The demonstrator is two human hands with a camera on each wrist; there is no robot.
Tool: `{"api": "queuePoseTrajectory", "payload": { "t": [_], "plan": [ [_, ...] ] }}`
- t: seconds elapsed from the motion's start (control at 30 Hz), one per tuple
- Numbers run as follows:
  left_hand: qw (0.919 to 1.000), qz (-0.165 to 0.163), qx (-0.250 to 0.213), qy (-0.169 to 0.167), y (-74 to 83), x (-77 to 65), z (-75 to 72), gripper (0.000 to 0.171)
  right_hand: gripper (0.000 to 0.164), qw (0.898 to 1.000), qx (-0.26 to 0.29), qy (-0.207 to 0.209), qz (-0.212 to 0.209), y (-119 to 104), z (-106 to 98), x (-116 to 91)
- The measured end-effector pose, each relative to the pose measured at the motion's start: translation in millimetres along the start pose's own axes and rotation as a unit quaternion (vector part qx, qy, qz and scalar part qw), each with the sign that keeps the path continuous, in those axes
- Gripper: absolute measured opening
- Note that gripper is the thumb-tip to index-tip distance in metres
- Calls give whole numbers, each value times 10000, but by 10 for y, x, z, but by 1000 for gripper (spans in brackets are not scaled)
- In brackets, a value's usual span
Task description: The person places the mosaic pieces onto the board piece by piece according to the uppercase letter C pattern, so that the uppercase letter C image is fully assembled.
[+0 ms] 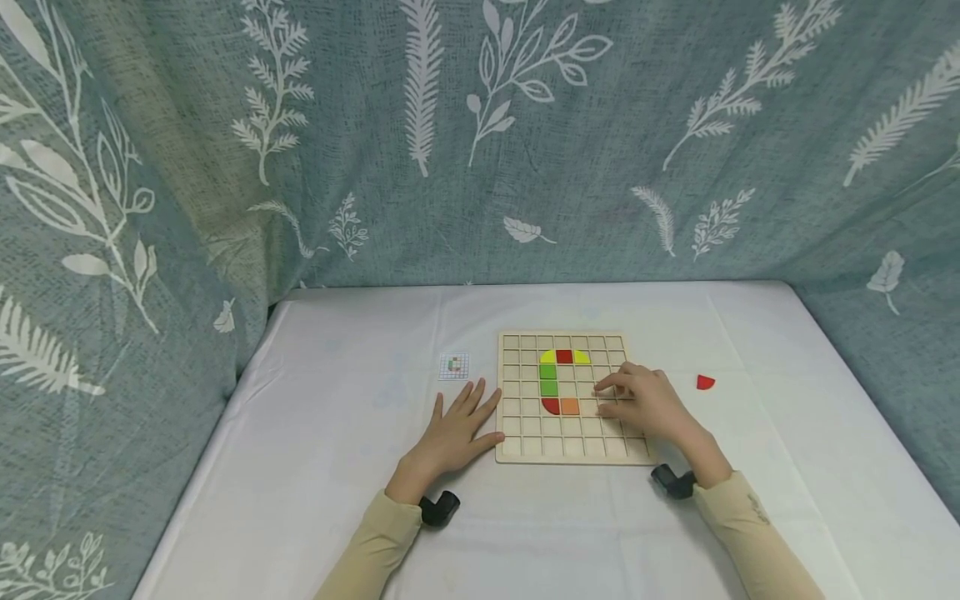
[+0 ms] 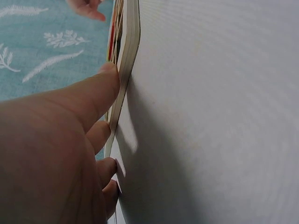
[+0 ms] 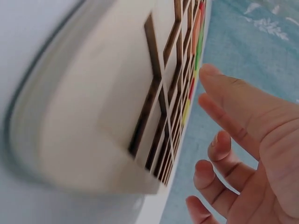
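Observation:
A pale wooden grid board (image 1: 525, 450) lies on the table, with coloured pieces set in its cells. Along the top run a yellow rounded piece (image 1: 548, 357), a dark red square (image 1: 564, 357) and another yellow rounded piece. Two green squares (image 1: 548, 380) come below, then a red quarter-round piece (image 1: 551, 406) and an orange square (image 1: 570, 407). My left hand (image 1: 453, 433) is spread, thumb and fingertips at the board's left edge. Over the board's right part, my right hand (image 1: 648, 402) has thumb and forefinger apart, with no piece showing between them.
A loose red quarter-round piece (image 1: 705, 382) lies on the white tablecloth (image 1: 300, 467) right of the board. Left of the board is a small card (image 1: 453, 366) printed with a coloured grid pattern. A leaf-patterned blue-green curtain (image 1: 465, 208) hangs behind the table.

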State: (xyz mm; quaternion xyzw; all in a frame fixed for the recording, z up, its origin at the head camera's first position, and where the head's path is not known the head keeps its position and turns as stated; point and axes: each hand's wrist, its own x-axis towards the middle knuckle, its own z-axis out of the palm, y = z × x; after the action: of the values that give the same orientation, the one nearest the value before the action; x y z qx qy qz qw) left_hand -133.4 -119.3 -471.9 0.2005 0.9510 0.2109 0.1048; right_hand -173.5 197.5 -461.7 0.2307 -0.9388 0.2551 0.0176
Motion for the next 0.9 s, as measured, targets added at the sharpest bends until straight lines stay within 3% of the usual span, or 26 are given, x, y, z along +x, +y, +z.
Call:
{"api": "queuePoseTrajectory", "payload": {
  "t": [0.5,0.9],
  "plan": [
    [10000,-9,-31,-56,1,0,-12,67,25,9992,38,139,361,229,-153,-139],
    [10000,-3,49,1,-24,8,32,66,25,9974,-268,446,494,423,-302,-312]
  ]
}}
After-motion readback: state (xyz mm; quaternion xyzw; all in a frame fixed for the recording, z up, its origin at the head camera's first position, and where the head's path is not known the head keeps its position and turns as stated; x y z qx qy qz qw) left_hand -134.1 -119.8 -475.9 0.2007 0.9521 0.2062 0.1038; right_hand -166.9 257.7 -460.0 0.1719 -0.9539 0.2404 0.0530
